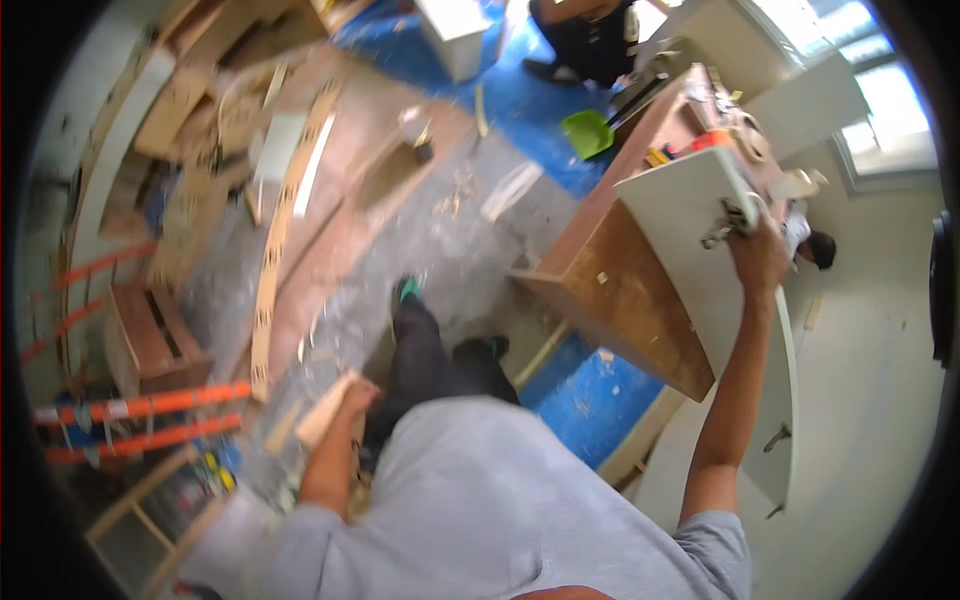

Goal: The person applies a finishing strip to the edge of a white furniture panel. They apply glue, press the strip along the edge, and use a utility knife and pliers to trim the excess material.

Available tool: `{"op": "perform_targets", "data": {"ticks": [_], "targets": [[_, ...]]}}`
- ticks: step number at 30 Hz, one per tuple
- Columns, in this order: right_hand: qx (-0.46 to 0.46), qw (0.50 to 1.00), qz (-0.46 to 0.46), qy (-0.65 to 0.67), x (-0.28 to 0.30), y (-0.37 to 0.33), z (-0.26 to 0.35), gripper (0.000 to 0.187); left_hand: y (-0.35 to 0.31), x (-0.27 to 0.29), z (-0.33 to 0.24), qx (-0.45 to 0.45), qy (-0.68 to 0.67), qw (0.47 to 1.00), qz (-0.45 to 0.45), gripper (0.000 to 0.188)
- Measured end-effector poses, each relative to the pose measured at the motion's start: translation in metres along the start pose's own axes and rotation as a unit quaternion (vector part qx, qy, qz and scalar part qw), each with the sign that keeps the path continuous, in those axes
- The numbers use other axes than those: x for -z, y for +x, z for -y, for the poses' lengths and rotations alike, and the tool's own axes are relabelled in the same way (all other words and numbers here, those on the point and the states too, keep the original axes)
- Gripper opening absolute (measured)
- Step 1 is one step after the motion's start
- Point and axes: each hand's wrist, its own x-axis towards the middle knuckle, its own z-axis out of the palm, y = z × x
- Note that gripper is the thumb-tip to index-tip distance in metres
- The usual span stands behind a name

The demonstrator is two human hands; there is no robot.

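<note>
It could not be told whether the pale board (pixel 326 411) was held by the left hand (pixel 358 397), while the white panel (pixel 665 225) was gripped by the right hand (pixel 762 250) beside a metal hinge (pixel 733 220), extending bodyward from the grip past the wooden bench's (pixel 620 285) near right corner.

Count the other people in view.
2: one person at the top, above the dustpan; another person at right, past the right hand gripping the panel. Others may be hidden.
</note>
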Motion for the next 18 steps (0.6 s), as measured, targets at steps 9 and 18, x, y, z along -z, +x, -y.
{"op": "perform_targets", "data": {"ticks": [9, 18], "targets": [[0.020, 1.000, 0.005, 0.007, -0.013, 0.007, -0.013, 0.058, 0.082, 0.051, -0.056, -0.060, 0.271, 0.958, 0.076, 0.041], [-0.076, 0.994, 0.068, 0.040, -0.019, 0.006, -0.019, 0.050, 0.118, 0.169, -0.259, -0.099, -0.056, 0.992, 0.051, 0.033]]}}
